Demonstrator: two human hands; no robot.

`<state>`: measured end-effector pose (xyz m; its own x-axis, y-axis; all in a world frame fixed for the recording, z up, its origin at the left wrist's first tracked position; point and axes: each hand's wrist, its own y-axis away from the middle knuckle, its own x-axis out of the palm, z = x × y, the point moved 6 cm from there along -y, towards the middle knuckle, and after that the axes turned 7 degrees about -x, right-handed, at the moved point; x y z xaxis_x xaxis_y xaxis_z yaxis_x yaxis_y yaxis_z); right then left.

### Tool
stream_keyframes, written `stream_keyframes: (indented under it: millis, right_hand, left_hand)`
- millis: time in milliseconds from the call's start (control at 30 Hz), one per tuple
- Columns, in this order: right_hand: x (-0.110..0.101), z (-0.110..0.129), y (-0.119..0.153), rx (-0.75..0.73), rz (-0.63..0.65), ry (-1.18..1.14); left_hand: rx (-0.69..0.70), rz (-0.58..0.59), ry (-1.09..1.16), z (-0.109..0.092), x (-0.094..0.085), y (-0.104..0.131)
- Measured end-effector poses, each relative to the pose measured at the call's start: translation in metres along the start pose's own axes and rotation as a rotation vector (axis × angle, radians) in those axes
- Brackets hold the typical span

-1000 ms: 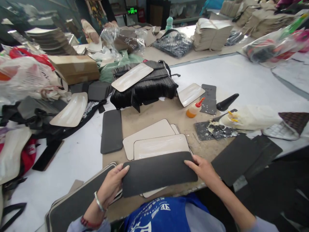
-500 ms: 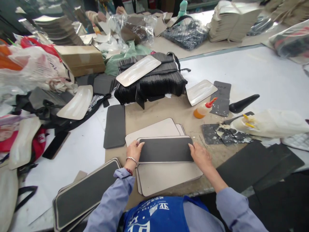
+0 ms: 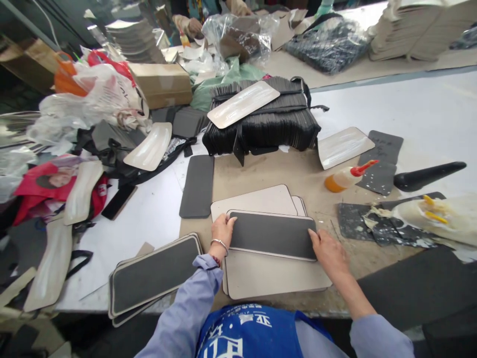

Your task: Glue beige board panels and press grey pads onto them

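Note:
A dark grey rectangular panel with rounded corners and a pale border (image 3: 274, 234) lies between my two hands. My left hand (image 3: 222, 229) grips its left end, thumb on top and fingers at the edge. At the right end, my right hand (image 3: 330, 251) pinches it the same way. Beneath it are larger beige boards (image 3: 276, 279), fanned at different angles. Whether the panel rests fully on them I cannot tell. Left of my left forearm sits a pile of similar grey panels with pale borders (image 3: 154, 276). A plain dark grey panel (image 3: 197, 186) lies beyond my left hand.
Behind stands a tied bundle of black pieces (image 3: 261, 117) with a shiny pale plate (image 3: 244, 104) on top. To the right are a red-tipped bottle (image 3: 345, 178), a black-handled tool (image 3: 428, 176) and a glue-smeared bag (image 3: 436, 219). A phone (image 3: 119, 201) lies left. Another person's hand (image 3: 194, 27) shows at the back.
The camera view has turned left, so everything sits farther right. The panel's right end has tipped slightly nearer my body. Both hands keep their hold on it.

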<state>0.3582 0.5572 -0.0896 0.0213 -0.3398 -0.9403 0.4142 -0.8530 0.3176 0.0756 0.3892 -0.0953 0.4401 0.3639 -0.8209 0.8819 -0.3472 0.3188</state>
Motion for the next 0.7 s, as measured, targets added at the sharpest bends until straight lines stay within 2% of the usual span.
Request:
stream_keyframes:
  millis: [467, 600, 700]
  right_hand:
    - [0.005, 0.003, 0.0024, 0.008, -0.037, -0.011]
    - [0.004, 0.0011, 0.005, 0.091, -0.039, -0.046]
    - [0.0034, -0.002, 0.0069, 0.149, -0.073, -0.125]
  left_hand:
    - [0.007, -0.012, -0.112, 0.0016, -0.0011, -0.0017]
    - [0.036, -0.064, -0.155, 0.001, -0.0032, 0.0034]
    - [0.041, -0.101, -0.071, 0.0001, -0.0083, 0.0064]
